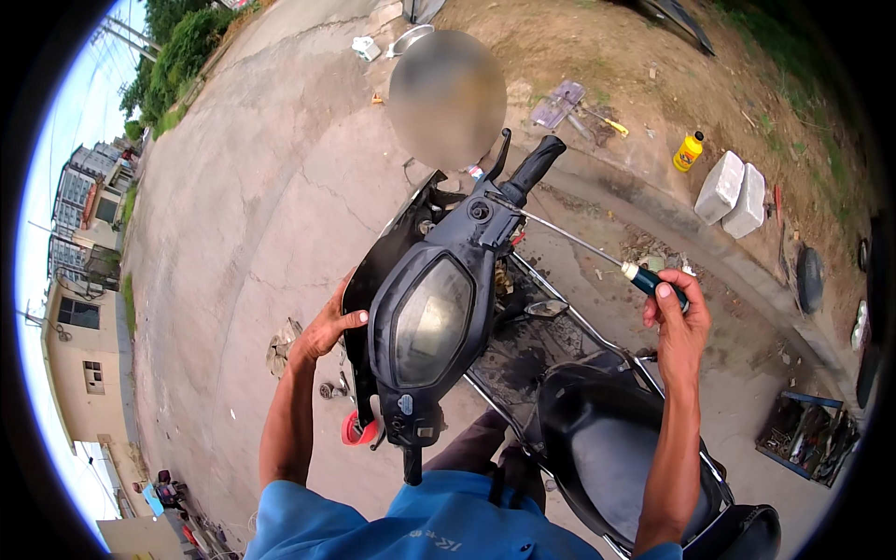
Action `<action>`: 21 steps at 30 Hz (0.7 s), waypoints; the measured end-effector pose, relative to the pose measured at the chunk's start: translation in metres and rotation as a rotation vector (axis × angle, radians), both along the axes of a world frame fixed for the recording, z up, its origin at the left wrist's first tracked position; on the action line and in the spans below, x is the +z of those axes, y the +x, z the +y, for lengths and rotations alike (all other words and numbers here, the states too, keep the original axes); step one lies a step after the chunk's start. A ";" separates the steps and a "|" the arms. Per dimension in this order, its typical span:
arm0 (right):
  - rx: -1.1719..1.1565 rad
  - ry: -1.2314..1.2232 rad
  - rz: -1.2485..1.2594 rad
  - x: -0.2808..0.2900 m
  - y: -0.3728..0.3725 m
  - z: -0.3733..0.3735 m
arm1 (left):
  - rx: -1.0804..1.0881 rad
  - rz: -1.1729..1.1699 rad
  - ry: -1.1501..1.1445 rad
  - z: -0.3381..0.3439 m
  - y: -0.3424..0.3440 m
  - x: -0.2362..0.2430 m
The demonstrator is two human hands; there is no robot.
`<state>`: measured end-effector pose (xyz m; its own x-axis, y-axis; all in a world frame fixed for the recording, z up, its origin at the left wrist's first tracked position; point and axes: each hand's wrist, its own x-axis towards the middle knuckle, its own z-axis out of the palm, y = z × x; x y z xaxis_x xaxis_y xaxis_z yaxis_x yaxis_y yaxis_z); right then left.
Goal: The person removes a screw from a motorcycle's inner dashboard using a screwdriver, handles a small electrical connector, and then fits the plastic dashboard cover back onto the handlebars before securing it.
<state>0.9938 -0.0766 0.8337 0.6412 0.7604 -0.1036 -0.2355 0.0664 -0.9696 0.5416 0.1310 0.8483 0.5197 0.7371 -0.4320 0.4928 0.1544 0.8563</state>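
A scooter's dark handlebar cover [476, 238] with a cloudy instrument display [433, 322] lies in front of me. My left hand [329, 322] holds the edge of the black front panel [359, 322], thumb on its near face and the other fingers hidden behind it. In my right hand [679, 313] is a screwdriver [644, 278] with a dark green and cream handle. Its long shaft reaches toward the handlebar cover, close below the black grip [539, 170]. Whether the tip sits in a screw cannot be made out.
The black seat [607, 467] and metal side rails stand at my right. A toolbox [808, 437] lies farther right. Along the kerb are a yellow bottle [688, 152] and white blocks [721, 189]. A red bowl-like thing [358, 429] is near the left handlebar. Beyond the scooter, a blurred round patch hides something.
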 end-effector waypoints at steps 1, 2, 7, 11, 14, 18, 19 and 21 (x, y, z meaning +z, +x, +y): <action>-0.004 0.003 0.010 0.000 0.000 0.001 | -0.020 0.020 0.024 0.002 0.003 0.003; -0.001 0.004 0.005 0.000 0.000 0.000 | -0.040 0.041 0.049 0.002 0.005 0.006; -0.028 0.032 0.011 0.002 -0.003 -0.004 | -0.007 0.083 0.056 0.004 0.020 0.016; -0.035 0.046 -0.017 0.003 -0.005 -0.004 | -0.021 0.097 0.080 0.003 0.027 0.017; -0.038 0.012 -0.002 0.008 -0.007 -0.007 | -0.019 0.086 0.101 0.002 0.016 -0.001; -0.056 0.007 -0.013 0.008 -0.012 -0.006 | 0.056 -0.009 0.058 -0.004 0.010 -0.007; -0.054 0.000 -0.021 0.008 -0.011 -0.007 | 0.079 0.000 0.036 -0.004 0.018 0.003; -0.069 -0.009 -0.010 0.007 -0.011 -0.010 | 0.133 -0.013 -0.008 -0.003 0.026 0.017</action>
